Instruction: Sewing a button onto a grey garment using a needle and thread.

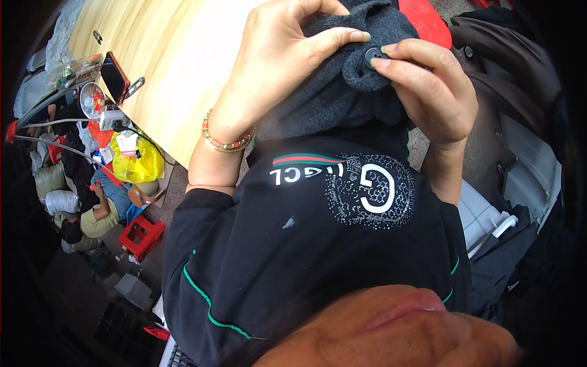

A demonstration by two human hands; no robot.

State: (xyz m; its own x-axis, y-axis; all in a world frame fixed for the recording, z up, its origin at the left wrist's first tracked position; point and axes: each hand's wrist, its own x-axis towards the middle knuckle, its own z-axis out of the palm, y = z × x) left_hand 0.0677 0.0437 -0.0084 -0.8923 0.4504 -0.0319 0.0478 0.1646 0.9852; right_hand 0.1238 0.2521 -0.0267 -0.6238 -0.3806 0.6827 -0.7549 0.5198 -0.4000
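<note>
I observe the right hand [437,92] nearly closed: thumb and index finger pinch the rim of the button [372,55]. I observe the left hand [272,58] holding the garment [333,107]; its thumb presses the cloth near the button, and its other fingers are partly hidden. The button is located on a curled fold of the garment, in front of the shirt [263,214] and right of the table [159,55]. Its holed face points toward my camera; being round, it presents no long axis. The garment is bunched; I cannot determine its axis.
</note>
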